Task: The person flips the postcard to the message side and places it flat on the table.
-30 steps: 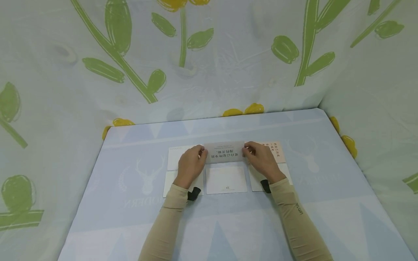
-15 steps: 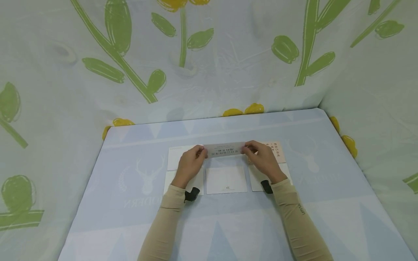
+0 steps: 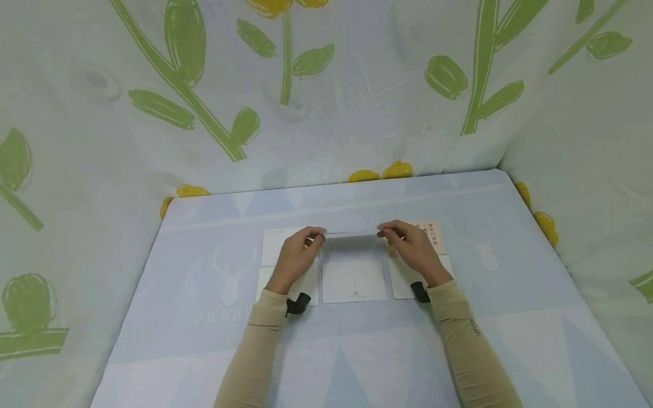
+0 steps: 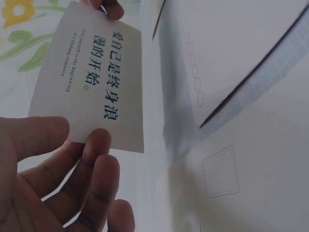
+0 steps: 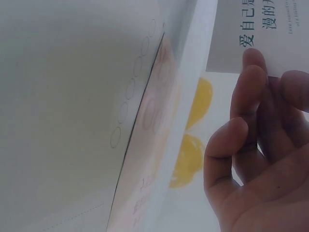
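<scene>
A pale postcard [image 4: 91, 72] with dark Chinese characters and small English lines is held up between the two hands. In the head view it appears almost edge-on, as a thin line. My left hand [image 3: 297, 255] pinches one short end between thumb and fingers. The opposite end is pinched by my right hand [image 3: 412, 247], whose fingertips touch the card in the right wrist view. Below, a white postcard [image 3: 353, 281] lies flat with a small mark at its near edge. My left hand overlaps a white card [image 3: 272, 247]; a peach card [image 3: 435, 235] shows beyond my right hand.
More white cards lie in the near row, one [image 3: 263, 280] at the left and one [image 3: 402, 277] at the right, partly hidden by the wrists. A pale blue patterned cloth [image 3: 204, 334] covers the table. Behind it hangs a floral-print curtain [image 3: 352, 113].
The postcard between my hands has tilted from showing its printed face in the head view to nearly edge-on. My hands have stayed almost in place.
</scene>
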The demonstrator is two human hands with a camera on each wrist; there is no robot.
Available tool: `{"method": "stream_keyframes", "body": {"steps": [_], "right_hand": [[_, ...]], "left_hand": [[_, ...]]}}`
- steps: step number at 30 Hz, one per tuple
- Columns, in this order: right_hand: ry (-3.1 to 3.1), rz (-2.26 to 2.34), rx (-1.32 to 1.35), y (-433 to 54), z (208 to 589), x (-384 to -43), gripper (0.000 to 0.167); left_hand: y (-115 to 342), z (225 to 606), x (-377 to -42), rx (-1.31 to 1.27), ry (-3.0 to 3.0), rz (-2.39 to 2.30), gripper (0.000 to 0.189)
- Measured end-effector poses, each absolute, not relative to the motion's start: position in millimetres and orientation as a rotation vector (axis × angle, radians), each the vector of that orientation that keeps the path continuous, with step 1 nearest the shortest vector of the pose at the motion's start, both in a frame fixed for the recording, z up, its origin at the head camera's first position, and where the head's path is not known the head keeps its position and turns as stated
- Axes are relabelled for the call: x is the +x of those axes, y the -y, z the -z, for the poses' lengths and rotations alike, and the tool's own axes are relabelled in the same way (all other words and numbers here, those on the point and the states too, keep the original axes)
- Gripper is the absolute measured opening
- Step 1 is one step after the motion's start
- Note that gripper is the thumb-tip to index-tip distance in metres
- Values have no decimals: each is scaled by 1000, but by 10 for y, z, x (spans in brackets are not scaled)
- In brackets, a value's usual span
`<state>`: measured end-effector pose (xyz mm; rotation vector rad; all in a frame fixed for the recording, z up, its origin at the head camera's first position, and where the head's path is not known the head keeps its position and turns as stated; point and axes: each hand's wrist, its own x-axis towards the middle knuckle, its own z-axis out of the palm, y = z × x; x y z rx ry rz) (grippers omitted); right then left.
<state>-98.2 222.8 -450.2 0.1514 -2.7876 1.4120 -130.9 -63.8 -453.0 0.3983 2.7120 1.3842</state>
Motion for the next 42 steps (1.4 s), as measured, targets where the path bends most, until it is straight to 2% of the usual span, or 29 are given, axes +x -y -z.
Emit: {"method": "stream_keyframes", "body": {"steps": [10,17,25,32,42], "right_hand": [[2815,-1428,113,-2251,4485,-963,30],[2803,-1417,143,-2267,4483,-966,32],[2801,-1396,168,-2280,4508,-978,34],[2876,-1328,157,-2248,4507,-984,34],[2973,-1179,188,-2189,4493,-973,30]], "left_hand": [[644,4538,-1312,414,-2687,-1397,25],[646,4507,-1291,354,-2646,-1427,39],[639,4462,-1270,299,-2627,-1459,37],[623,4498,-1284,427,-2804,-1270,30],[590,4522,-1311,540,-2997,-955,34]]}}
